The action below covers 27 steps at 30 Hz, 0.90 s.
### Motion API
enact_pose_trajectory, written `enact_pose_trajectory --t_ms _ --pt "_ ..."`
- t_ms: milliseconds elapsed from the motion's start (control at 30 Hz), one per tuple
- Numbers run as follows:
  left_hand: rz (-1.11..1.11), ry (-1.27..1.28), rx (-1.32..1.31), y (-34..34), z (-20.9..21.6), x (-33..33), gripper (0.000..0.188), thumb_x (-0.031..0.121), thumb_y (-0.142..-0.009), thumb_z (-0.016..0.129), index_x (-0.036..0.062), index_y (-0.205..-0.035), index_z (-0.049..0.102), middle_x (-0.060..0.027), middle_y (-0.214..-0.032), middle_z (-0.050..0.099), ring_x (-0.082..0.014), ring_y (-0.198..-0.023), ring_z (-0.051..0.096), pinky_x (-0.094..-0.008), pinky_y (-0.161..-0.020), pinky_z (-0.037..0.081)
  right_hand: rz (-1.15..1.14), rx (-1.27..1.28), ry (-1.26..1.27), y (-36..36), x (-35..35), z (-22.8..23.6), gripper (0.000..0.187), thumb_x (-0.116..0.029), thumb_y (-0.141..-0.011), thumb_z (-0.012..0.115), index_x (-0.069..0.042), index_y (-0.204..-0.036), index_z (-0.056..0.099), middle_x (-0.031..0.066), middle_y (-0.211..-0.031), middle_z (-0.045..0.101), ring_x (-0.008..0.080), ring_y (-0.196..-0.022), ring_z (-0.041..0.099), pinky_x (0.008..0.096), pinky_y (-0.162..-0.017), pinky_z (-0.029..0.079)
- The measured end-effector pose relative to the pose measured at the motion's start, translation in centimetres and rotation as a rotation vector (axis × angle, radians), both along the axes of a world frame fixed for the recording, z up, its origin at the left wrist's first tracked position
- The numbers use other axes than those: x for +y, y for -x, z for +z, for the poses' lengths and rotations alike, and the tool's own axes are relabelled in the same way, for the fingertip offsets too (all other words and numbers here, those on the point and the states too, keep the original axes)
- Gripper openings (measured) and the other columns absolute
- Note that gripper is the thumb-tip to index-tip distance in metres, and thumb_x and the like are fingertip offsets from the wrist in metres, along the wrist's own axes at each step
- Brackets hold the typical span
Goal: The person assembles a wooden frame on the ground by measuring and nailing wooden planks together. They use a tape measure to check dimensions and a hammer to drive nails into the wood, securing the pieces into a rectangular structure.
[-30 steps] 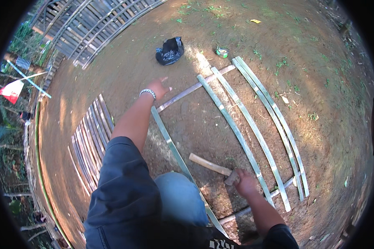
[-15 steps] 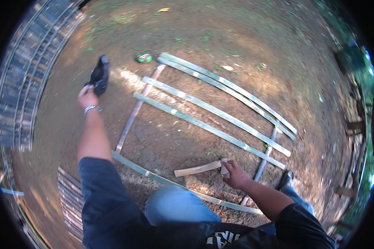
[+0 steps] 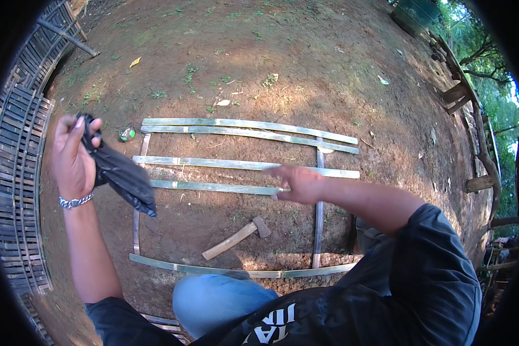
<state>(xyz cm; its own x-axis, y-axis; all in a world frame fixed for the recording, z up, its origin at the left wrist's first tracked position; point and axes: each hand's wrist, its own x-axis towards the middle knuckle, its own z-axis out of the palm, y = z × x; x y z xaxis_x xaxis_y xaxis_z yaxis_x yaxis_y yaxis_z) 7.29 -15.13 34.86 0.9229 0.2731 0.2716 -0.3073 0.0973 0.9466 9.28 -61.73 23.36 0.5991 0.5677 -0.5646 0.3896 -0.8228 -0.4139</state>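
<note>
My left hand (image 3: 75,155) is raised at the left, its fingers and thumb closed on the gathered end of a black plastic bag (image 3: 123,173), which hangs down to the right. My right hand (image 3: 303,183) reaches over the middle bamboo slats (image 3: 213,164), thumb and fingers apart with nothing in them. Whether it touches a slat I cannot tell. A hatchet (image 3: 233,239) with a wooden handle lies on the soil nearer to me. Several split bamboo slats lie across two poles, a left pole (image 3: 136,230) and a right pole (image 3: 319,230), like a frame.
Along the left stands a slatted bamboo structure (image 3: 20,167). A small green and black object (image 3: 127,134) lies by the frame's far left corner. At the far right are a green container (image 3: 415,16) and a rough wooden fence (image 3: 481,144). My knee (image 3: 219,300) is beside the near slat.
My right hand has left the hatchet and moved forward over the slats. My left hand has come nearer and further left with the black bag. The view has turned.
</note>
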Motion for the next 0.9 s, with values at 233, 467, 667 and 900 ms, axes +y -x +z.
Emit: enact_pose_trajectory --t_ms 233,467,667,900 --pt "-0.48 0.114 -0.054 -4.2 1.2 -26.5 0.029 0.009 -0.101 0.062 -0.0014 -0.126 0.055 -0.0097 -0.104 0.064 -0.0154 -0.093 0.067 -0.0292 -0.083 0.054 -0.372 -0.247 -0.318 -10.2 -7.0 7.0 0.112 -0.066 -0.084 0.072 -0.015 -0.163 0.011 0.028 -0.151 0.043 0.0378 -0.133 0.055 0.0486 -0.113 0.045" --pt "-0.639 -0.264 0.049 -13.9 -0.3 -49.2 0.034 0.019 -0.097 0.071 -0.0006 -0.123 0.061 -0.0052 -0.103 0.067 -0.0117 -0.101 0.064 -0.0286 -0.09 0.051 -0.73 -0.373 -0.525 -18.5 -24.4 2.9 0.071 -0.036 -0.085 0.08 -0.004 -0.143 0.055 0.0169 -0.117 0.072 0.0266 -0.103 0.071 0.0363 -0.092 0.056" --pt "-0.566 -0.596 0.219 -24.2 -4.4 -59.0 0.03 0.028 -0.094 0.075 0.0053 -0.114 0.073 -0.0018 -0.11 0.073 -0.0121 -0.103 0.063 -0.031 -0.096 0.046 -1.23 -0.284 -1.1 -24.0 -40.4 -0.5 0.023 -0.013 -0.098 0.063 -0.001 -0.117 0.062 0.0032 -0.086 0.063 0.0121 -0.071 0.059 0.0281 -0.063 0.049" --pt "-0.58 -0.624 0.342 -25.8 -9.8 -62.1 0.058 0.04 -0.092 0.075 0.0029 -0.135 0.063 -0.0133 -0.13 0.068 -0.0222 -0.124 0.06 -0.0371 -0.105 0.045 -1.312 -0.322 -1.063 -23.6 -46.0 -5.4 0.025 -0.008 -0.097 0.062 -0.002 -0.121 0.058 0.0042 -0.092 0.063 0.0107 -0.075 0.061 0.0255 -0.065 0.049"
